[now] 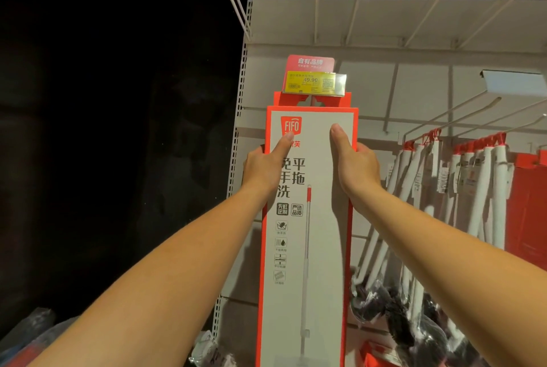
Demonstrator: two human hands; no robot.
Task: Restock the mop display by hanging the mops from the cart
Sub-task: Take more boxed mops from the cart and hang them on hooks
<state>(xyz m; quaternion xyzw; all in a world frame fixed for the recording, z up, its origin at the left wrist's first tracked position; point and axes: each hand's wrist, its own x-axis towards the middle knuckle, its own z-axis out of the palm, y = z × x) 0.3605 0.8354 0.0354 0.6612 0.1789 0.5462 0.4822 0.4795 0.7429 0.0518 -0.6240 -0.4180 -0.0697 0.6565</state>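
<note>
Red-edged flat oblong cardboard mop box (325, 248)

"FIFO" and "平拖" on mop box (307, 233), "49.90" on yellow price tag (309, 82), "自有品牌" on pink sign (310, 62)

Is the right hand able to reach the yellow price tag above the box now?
Probably yes. The yellow price tag sits just above the mop box, nothing between. But the right hand grips the box's edge, so it must let go first, leaving the left hand to hold it.
</note>
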